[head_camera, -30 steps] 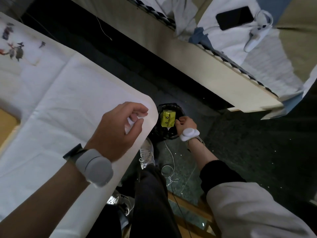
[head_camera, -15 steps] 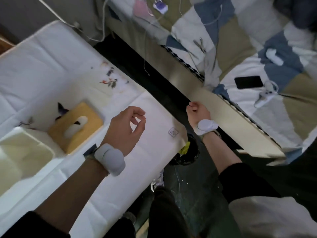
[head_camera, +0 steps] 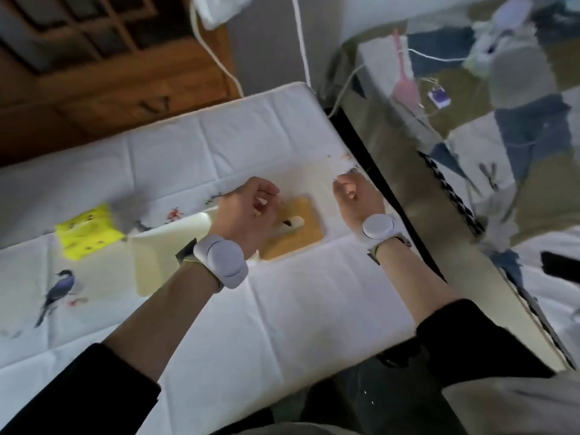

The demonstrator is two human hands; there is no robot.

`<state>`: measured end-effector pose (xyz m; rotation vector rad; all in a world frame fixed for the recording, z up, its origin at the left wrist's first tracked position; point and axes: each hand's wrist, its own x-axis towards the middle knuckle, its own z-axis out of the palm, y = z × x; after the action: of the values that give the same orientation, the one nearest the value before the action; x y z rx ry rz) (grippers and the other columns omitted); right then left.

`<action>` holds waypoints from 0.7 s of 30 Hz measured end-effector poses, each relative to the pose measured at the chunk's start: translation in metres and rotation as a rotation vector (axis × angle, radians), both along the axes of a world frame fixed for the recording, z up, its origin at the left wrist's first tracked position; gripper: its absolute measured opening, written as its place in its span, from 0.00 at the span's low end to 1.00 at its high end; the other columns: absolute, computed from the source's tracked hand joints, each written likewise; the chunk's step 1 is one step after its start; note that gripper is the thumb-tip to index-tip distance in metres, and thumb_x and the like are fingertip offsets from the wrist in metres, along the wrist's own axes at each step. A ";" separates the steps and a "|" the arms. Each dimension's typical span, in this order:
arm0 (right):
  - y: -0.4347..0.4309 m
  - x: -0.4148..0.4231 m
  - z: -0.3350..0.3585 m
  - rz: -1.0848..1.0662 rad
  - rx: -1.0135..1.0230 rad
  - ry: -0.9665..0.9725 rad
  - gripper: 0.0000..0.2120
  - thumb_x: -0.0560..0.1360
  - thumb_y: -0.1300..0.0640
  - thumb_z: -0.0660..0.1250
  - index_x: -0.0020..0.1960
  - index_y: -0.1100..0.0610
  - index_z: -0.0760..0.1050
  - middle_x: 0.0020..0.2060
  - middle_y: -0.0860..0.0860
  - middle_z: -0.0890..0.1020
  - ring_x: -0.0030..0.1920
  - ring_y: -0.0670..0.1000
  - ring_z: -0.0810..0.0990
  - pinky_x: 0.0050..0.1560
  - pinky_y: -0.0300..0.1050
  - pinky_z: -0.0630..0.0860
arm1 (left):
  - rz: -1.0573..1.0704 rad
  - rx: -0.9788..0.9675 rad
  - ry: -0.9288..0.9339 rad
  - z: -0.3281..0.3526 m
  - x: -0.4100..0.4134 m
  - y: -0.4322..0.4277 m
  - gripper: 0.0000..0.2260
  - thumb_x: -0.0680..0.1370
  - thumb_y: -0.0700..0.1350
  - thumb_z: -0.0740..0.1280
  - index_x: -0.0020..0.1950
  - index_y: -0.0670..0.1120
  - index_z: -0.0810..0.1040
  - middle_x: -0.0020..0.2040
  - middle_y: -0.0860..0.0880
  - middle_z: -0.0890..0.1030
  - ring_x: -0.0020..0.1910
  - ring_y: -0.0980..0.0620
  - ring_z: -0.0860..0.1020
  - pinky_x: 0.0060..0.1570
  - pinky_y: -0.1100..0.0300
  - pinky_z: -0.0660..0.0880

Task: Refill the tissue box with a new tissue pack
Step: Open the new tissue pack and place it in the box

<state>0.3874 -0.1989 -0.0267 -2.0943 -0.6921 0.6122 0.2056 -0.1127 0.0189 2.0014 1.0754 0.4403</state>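
A tan wooden tissue box lid with an oval slot lies flat on the white tablecloth. Left of it sits a cream-white box part, partly hidden by my left wrist. A yellow tissue pack lies further left on the cloth. My left hand hovers over the lid's left edge, fingers curled, with nothing seen in it. My right hand is just right of the lid, curled into a loose fist and empty. The picture is blurred.
A bed with a patchwork quilt runs along the right, across a narrow dark gap from the table. A black phone and a pink comb lie on it. A wooden cabinet stands behind; white cables hang at the back.
The view swung up from the floor bin to the table. My right hand rose from the bin to beside the lid. My left hand moved over the lid.
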 end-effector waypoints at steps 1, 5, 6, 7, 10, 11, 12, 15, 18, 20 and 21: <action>0.015 -0.013 0.002 0.041 0.008 0.005 0.13 0.76 0.51 0.61 0.58 0.55 0.73 0.46 0.48 0.79 0.41 0.44 0.76 0.39 0.31 0.69 | 0.026 0.005 0.010 0.002 -0.014 0.009 0.03 0.76 0.46 0.65 0.49 0.52 0.77 0.40 0.61 0.78 0.37 0.71 0.73 0.35 0.80 0.66; 0.074 -0.071 0.011 0.224 0.027 -0.024 0.11 0.76 0.52 0.63 0.55 0.55 0.75 0.43 0.48 0.79 0.43 0.49 0.78 0.44 0.37 0.72 | 0.196 0.013 0.038 0.008 -0.077 0.045 0.02 0.75 0.46 0.66 0.45 0.53 0.77 0.38 0.60 0.78 0.34 0.68 0.75 0.31 0.78 0.66; 0.087 -0.085 0.012 0.261 0.028 -0.021 0.10 0.76 0.53 0.63 0.54 0.56 0.75 0.43 0.50 0.80 0.43 0.50 0.79 0.46 0.40 0.73 | 0.235 0.018 0.041 0.007 -0.092 0.054 0.02 0.75 0.46 0.66 0.44 0.53 0.77 0.37 0.61 0.78 0.33 0.68 0.75 0.30 0.78 0.66; 0.098 -0.098 0.012 0.297 0.028 -0.025 0.10 0.76 0.53 0.64 0.54 0.57 0.76 0.44 0.51 0.81 0.43 0.50 0.79 0.47 0.40 0.73 | 0.260 0.021 0.047 0.006 -0.106 0.061 0.02 0.75 0.45 0.66 0.45 0.52 0.77 0.37 0.60 0.78 0.32 0.66 0.75 0.30 0.78 0.66; 0.129 -0.138 0.011 0.402 -0.001 -0.067 0.10 0.75 0.54 0.64 0.54 0.57 0.77 0.46 0.53 0.83 0.42 0.48 0.78 0.43 0.33 0.69 | 0.335 0.042 0.069 0.002 -0.148 0.082 0.03 0.76 0.44 0.66 0.48 0.49 0.78 0.39 0.55 0.79 0.33 0.61 0.75 0.31 0.78 0.66; 0.137 -0.150 0.010 0.429 -0.006 -0.063 0.10 0.75 0.54 0.65 0.53 0.58 0.77 0.46 0.53 0.83 0.43 0.49 0.79 0.44 0.34 0.69 | 0.361 0.042 0.072 0.001 -0.161 0.088 0.03 0.75 0.43 0.66 0.48 0.48 0.78 0.39 0.54 0.79 0.33 0.59 0.76 0.32 0.77 0.66; 0.147 -0.163 0.009 0.458 -0.015 -0.053 0.10 0.75 0.55 0.65 0.53 0.58 0.77 0.46 0.54 0.83 0.45 0.50 0.80 0.45 0.36 0.70 | 0.389 0.038 0.075 0.001 -0.175 0.095 0.04 0.75 0.43 0.66 0.49 0.48 0.78 0.40 0.53 0.79 0.34 0.57 0.76 0.33 0.74 0.67; 0.170 -0.193 0.005 0.546 -0.047 -0.069 0.09 0.75 0.54 0.64 0.53 0.57 0.77 0.48 0.54 0.84 0.43 0.48 0.78 0.44 0.36 0.69 | 0.482 0.005 0.044 -0.002 -0.208 0.113 0.04 0.76 0.43 0.66 0.49 0.46 0.78 0.42 0.50 0.80 0.38 0.49 0.79 0.41 0.65 0.73; 0.194 -0.221 0.002 0.623 -0.060 -0.085 0.09 0.75 0.52 0.64 0.52 0.55 0.77 0.48 0.53 0.84 0.41 0.47 0.77 0.43 0.35 0.68 | 0.596 0.000 0.062 -0.008 -0.239 0.133 0.04 0.76 0.44 0.65 0.49 0.49 0.77 0.43 0.52 0.81 0.35 0.55 0.77 0.32 0.76 0.67; 0.214 -0.242 0.001 0.683 -0.082 -0.095 0.10 0.75 0.52 0.64 0.53 0.55 0.76 0.49 0.53 0.83 0.42 0.48 0.78 0.43 0.35 0.68 | 0.649 -0.001 0.092 -0.014 -0.258 0.149 0.05 0.75 0.45 0.64 0.50 0.49 0.77 0.44 0.53 0.81 0.36 0.54 0.76 0.34 0.71 0.66; 0.223 -0.250 -0.001 0.706 -0.090 -0.104 0.11 0.75 0.51 0.64 0.54 0.56 0.76 0.50 0.53 0.83 0.43 0.48 0.78 0.44 0.35 0.68 | 0.654 -0.004 0.105 -0.018 -0.264 0.156 0.06 0.75 0.44 0.64 0.52 0.48 0.77 0.46 0.53 0.82 0.38 0.53 0.76 0.38 0.67 0.67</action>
<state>0.1371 0.0239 -0.0272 -1.9449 -1.5110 0.9261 -0.0582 0.0431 0.0011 1.6438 1.7949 0.6684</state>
